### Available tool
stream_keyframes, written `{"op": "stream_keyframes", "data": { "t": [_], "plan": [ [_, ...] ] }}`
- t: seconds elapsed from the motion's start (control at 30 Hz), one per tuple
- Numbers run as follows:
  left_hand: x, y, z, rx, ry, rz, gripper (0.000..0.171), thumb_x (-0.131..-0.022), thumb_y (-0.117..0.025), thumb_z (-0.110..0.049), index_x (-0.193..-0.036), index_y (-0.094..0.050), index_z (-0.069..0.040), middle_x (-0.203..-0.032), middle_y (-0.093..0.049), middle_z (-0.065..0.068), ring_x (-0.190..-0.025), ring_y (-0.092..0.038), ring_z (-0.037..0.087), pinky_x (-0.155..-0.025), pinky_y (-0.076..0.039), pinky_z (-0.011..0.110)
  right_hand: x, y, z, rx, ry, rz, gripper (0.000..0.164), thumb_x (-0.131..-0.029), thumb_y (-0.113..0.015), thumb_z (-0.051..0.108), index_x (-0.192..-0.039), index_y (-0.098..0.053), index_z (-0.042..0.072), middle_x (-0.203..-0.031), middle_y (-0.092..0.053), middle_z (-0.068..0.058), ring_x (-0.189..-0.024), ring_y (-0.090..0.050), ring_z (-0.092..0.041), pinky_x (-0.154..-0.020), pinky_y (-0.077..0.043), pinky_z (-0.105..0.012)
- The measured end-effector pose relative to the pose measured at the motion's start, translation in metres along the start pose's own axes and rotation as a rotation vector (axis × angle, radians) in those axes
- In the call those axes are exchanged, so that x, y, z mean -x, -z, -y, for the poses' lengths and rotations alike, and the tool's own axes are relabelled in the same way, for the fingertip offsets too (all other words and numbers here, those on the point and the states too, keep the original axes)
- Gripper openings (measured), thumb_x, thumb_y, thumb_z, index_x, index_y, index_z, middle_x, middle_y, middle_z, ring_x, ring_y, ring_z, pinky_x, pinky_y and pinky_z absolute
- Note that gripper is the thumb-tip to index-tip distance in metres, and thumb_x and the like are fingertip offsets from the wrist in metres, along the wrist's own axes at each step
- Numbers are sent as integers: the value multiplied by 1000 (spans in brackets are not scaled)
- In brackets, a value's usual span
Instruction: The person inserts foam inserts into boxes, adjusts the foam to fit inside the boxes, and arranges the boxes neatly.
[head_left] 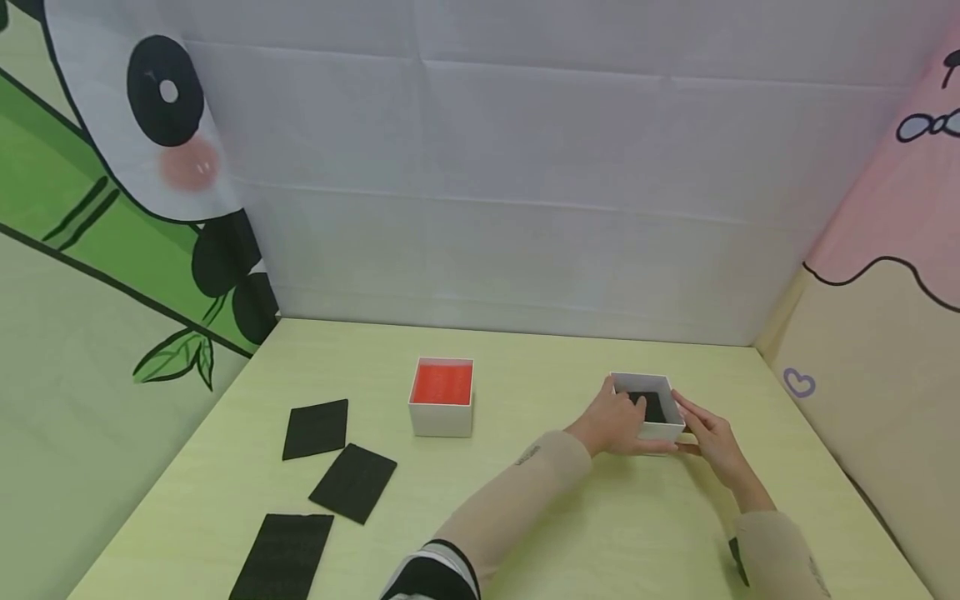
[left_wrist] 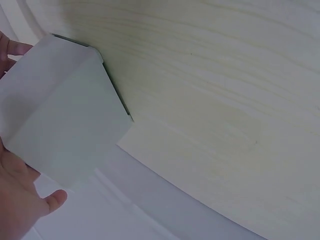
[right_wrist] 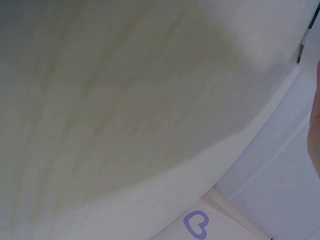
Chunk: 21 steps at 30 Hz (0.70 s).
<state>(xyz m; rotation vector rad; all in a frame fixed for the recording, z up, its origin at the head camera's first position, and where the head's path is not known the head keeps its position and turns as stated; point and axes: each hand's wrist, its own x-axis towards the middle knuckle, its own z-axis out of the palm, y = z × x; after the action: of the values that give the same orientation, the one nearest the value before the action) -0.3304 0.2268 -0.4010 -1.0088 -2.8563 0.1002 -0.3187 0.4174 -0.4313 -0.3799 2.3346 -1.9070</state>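
Note:
A small white open-topped box [head_left: 662,432] stands toward the right of the table, between my two hands. My left hand [head_left: 611,423] grips its left and front sides, one finger bent over the opening. My right hand [head_left: 712,442] holds the right side, with fingers along the wall and thumb near the front corner. Inside the box lies a black flat piece [head_left: 655,407], partly covered by the left hand. In the left wrist view the white box [left_wrist: 65,115] shows its plain outer faces, with fingers at two sides. Only a sliver of the right hand [right_wrist: 315,130] appears in the right wrist view.
A second white box [head_left: 441,422] with a red sheet [head_left: 442,384] in it stands at mid-table. To the left lie a black square [head_left: 317,429], another black square [head_left: 354,483] and a larger black piece [head_left: 281,557]. A white cloth wall [head_left: 525,208] borders the back.

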Motion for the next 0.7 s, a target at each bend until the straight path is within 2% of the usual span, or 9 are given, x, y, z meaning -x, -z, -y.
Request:
{"op": "stream_keyframes", "data": {
  "t": [0.2,0.33,0.53,0.7],
  "plan": [
    [3,-2,1,-32,-19,12,79,-77,-24,-76,-127,-50,-21,-92,-63,-8,-92,-51,10,-97,-16,45,-1,-1,1,-33,16,6,40,-96,-42,20,-135,-38,11,-106,-54,19,-81,-55,-4,-64,-50,-27],
    [7,-3,3,-54,-32,27,76,-78,-21,-75,-132,-45,-27,-106,-61,-9,-105,-45,12,-99,-15,48,-1,-1,1,-43,29,26,40,-96,-41,18,-135,-38,10,-106,-54,18,-82,-55,-4,-66,-50,-30],
    [14,1,4,-60,-38,30,75,-79,-19,-75,-137,-35,-30,-128,-47,-8,-121,-33,13,-101,-14,47,0,-1,1,-44,37,32,41,-96,-40,19,-135,-35,5,-105,-55,18,-82,-56,-4,-66,-50,-33],
    [22,3,7,-63,-38,-24,74,-80,-21,-74,-141,-26,-32,-141,-30,-4,-129,-23,18,-101,-16,47,1,0,1,-46,44,33,41,-96,-40,19,-135,-35,6,-105,-56,18,-82,-56,-5,-65,-50,-32]
  ]
}}
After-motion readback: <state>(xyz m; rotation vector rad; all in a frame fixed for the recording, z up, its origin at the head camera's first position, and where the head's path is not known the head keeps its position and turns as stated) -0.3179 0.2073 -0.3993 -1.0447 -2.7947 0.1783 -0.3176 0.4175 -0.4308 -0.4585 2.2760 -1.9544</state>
